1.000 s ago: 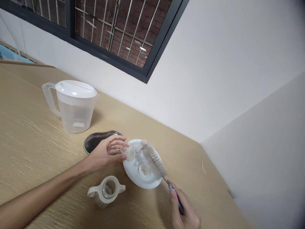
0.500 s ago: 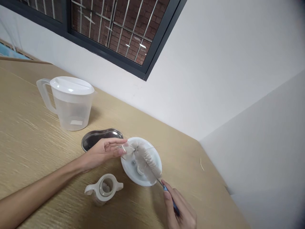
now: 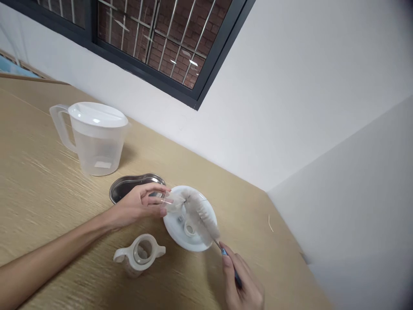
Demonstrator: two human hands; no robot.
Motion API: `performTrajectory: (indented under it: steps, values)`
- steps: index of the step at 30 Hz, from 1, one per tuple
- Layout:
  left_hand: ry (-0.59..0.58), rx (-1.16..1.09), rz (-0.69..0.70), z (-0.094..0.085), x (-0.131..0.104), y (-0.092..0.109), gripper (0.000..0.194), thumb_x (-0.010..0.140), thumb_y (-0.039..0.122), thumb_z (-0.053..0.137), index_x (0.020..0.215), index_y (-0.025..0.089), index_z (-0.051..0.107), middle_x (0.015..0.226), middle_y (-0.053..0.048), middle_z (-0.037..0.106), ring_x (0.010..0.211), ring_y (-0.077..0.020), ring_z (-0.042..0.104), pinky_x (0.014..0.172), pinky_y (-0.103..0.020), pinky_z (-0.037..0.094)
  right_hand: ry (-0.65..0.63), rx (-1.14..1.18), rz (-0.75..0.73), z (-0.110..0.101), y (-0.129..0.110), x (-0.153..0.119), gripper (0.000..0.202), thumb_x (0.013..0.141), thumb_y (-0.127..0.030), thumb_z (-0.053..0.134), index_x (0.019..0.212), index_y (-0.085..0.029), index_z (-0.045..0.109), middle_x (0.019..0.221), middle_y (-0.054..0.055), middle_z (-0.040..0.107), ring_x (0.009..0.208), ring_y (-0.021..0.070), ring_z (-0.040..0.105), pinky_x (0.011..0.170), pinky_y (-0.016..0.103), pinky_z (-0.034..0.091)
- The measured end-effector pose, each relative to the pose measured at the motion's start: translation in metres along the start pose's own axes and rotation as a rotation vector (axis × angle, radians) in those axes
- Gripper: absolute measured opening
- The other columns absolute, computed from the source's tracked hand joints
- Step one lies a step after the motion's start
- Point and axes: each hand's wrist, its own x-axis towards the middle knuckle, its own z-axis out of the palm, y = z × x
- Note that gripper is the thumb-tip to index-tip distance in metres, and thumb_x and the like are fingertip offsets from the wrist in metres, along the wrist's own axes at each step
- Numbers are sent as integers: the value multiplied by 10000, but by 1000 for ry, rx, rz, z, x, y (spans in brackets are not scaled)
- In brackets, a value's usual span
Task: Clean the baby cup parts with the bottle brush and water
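My left hand is closed around a small clear container, tipped on its side with its mouth toward the right. My right hand grips the blue handle of a bottle brush. White bristles at the brush's tip reach the container's mouth; how far in they go I cannot tell. Below both lies a white plate with a small white ring-shaped piece on it. Nearer to me stands a two-handled bottle, its top open.
A lidded translucent pitcher stands at the back left. Behind my left hand is a kidney-shaped metal tray. The wooden table meets a white wall under a barred window. A thin pale strip lies at right.
The container in my left hand has shifted slightly left. My right hand keeps its hold on the brush, nearly in place. The other things have not moved on the table.
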Motion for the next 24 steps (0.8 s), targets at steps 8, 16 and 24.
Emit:
performTrajectory:
  steps: [8,16,24]
  values:
    - [42,52,11,-4,2,-3,549,721,264,887,1214,189,657,1281,-105,679,1064,-175,652,897,-294,553,61,-30,109,-5,-3,4,228,990,-234,551,1092,-157,740,1003,91,785,852,195,767,753,244,602]
    - [13,19,-45,-5,3,-7,572,606,191,948,1082,171,631,1062,-84,747,1032,-192,690,859,-298,579,-11,-2,4,-1,-3,8,223,986,-182,545,1111,-134,723,1039,113,780,907,198,766,743,228,603]
    - [-8,97,-38,-3,1,-1,484,673,272,911,1082,190,666,975,-46,753,892,-164,696,832,-288,544,87,62,96,1,-6,-4,224,979,-193,564,1126,-150,726,1033,110,777,905,213,759,764,269,601]
